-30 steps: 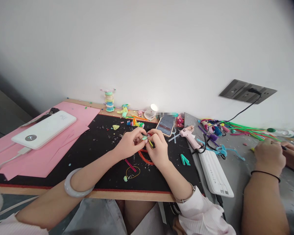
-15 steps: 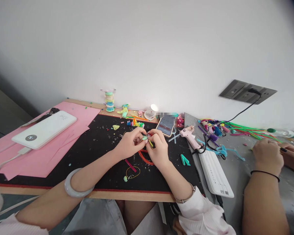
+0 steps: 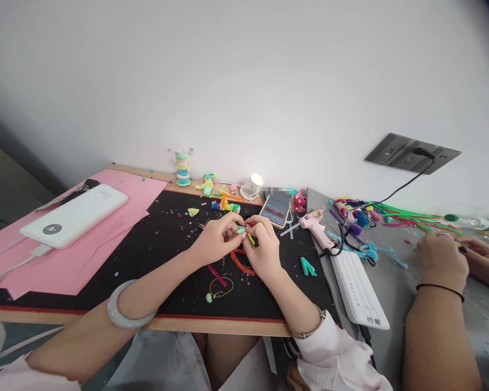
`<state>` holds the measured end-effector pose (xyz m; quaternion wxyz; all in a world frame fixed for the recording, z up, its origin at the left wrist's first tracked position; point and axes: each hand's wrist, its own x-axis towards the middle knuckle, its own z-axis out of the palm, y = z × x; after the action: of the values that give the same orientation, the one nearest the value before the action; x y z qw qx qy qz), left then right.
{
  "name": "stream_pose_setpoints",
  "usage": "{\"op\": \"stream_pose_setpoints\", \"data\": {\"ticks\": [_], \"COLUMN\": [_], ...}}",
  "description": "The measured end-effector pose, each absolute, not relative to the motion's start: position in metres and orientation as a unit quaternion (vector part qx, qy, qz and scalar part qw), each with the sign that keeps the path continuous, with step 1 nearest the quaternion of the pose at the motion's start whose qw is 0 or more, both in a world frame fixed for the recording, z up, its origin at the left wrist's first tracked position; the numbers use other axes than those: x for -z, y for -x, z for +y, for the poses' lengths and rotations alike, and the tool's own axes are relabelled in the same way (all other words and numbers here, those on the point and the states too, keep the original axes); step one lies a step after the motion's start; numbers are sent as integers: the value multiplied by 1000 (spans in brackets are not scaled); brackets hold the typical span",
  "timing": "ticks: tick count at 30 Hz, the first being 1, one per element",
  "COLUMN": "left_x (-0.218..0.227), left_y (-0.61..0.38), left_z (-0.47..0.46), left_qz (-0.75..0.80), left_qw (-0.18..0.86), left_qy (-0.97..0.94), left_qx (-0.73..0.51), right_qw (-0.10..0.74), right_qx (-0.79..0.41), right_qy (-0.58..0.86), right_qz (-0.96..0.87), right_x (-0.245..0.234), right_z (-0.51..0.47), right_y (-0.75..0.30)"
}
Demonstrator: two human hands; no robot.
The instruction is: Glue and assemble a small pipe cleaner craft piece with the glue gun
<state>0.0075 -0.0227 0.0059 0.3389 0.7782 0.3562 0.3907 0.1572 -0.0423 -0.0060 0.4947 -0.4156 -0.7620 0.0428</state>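
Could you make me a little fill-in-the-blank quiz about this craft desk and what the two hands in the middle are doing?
1. The left hand and right hand pinch a small green piece above a ____ mat.
2. The white power bank lies on sheets of ____ paper.
3. The glue gun right of the phone is ____ in colour.
4. The left wrist wears a pale ____.

Missing words: black; pink; pink; bangle
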Motion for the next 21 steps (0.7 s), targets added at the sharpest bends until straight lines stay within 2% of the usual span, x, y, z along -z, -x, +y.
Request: {"op": "stream_pose_setpoints", "data": {"ticks": [21], "left_x": [-5], "left_y": [-7], "left_z": [-22], "left_qz": [352], "left_qw": [333], "left_qy": [-779], "left_qx": [-398], "right_qw": [497], "right_qx": [-38], "right_qy": [415], "right_qz": [-761], "right_x": [6], "right_z": [-42], "right_y": [-157]}}
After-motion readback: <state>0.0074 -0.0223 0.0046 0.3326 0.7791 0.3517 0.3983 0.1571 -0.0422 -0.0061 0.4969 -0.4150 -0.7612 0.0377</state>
